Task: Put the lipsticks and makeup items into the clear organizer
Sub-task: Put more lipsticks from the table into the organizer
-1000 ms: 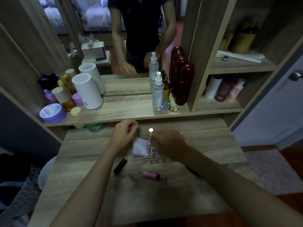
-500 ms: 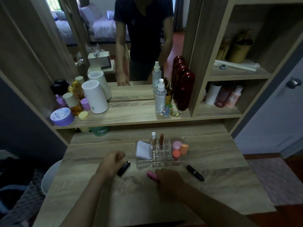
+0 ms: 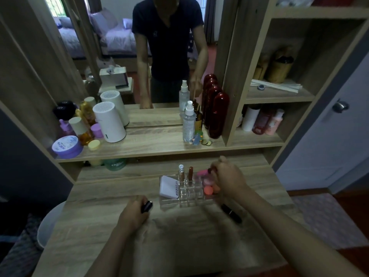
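— While the clear organizer (image 3: 189, 193) sits mid-desk, what's in it?

— Two tubes (image 3: 185, 173) upright at its back, a white compact (image 3: 169, 186) leaning at its left end, sponges (image 3: 208, 189) right.

— And the hands?

— Right hand (image 3: 229, 177), over the organizer's right end, pinches a pink lip gloss (image 3: 211, 170). Left hand (image 3: 133, 213), front-left of it, grips a black lipstick (image 3: 147, 205). Another black lipstick (image 3: 231, 213) lies front-right.

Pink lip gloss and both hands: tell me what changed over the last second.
The right hand picked the pink lip gloss off the desk and carried it up over the organizer. The left hand came down from the organizer and closed on the black lipstick lying left of it. The other black lipstick, the white compact and the two upright tubes stayed put.
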Demonstrator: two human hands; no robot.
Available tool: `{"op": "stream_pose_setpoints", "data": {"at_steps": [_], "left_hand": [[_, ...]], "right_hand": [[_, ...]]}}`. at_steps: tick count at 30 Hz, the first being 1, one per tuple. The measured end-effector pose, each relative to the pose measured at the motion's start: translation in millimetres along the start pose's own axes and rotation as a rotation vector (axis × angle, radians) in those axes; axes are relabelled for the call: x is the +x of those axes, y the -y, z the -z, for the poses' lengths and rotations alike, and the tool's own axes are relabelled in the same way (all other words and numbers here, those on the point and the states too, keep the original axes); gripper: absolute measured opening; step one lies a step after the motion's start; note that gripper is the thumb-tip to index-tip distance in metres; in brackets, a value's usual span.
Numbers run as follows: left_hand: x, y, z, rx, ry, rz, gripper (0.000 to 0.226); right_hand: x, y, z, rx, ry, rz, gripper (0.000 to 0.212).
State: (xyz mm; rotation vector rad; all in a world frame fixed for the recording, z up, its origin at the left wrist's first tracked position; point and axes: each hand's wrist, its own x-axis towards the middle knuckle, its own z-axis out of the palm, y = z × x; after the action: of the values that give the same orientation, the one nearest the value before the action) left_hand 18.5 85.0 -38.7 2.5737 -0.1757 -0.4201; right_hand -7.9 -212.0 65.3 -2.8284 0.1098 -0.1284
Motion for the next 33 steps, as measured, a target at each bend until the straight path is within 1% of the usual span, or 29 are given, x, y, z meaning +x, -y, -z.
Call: {"op": "stream_pose_setpoints", "data": {"at_steps": [4, 7, 8, 10, 14, 16, 18, 22, 26, 30, 33], "left_hand": [[-4, -3, -3, -0.003, -0.009, 0.004, 0.017], [-6, -8, -4, -0.014, 0.043, -0.036, 0.012], [-7, -10, -4, -0.033, 0.065, -0.055, 0.013], [-10, -16, -6, -0.083, 0.093, -0.092, 0.023], [-13, -28, -9, -0.145, 0.093, -0.125, 0.027], [-14, -32, -12, -0.18, 0.101, -0.149, 0.032], [-14, -37, -17, -0.192, 0.09, -0.174, 0.027], [-11, -48, -25, -0.224, 0.055, -0.221, 0.027], [-8, -55, -28, -0.266, 0.005, -0.259, 0.021], [-4, -60, -25, -0.245, -0.007, -0.249, 0.022], [-2, -62, -25, -0.236, -0.014, -0.239, 0.019]], "right_hand": [[23, 8, 2, -0.118, 0.083, -0.007, 0.022], [30, 15, -6, -0.155, 0.158, -0.002, 0.023], [31, 17, -8, -0.168, 0.175, 0.0, 0.024], [36, 20, -10, -0.196, 0.205, 0.006, 0.027], [46, 26, -12, -0.212, 0.258, 0.036, 0.026], [50, 29, -16, -0.206, 0.271, 0.061, 0.022], [54, 29, -21, -0.205, 0.283, 0.088, 0.02], [57, 27, -33, -0.202, 0.324, 0.127, 0.024], [57, 23, -43, -0.171, 0.322, 0.107, 0.025], [58, 21, -45, -0.172, 0.323, 0.128, 0.029], [59, 17, -41, -0.167, 0.315, 0.124, 0.025]]}}
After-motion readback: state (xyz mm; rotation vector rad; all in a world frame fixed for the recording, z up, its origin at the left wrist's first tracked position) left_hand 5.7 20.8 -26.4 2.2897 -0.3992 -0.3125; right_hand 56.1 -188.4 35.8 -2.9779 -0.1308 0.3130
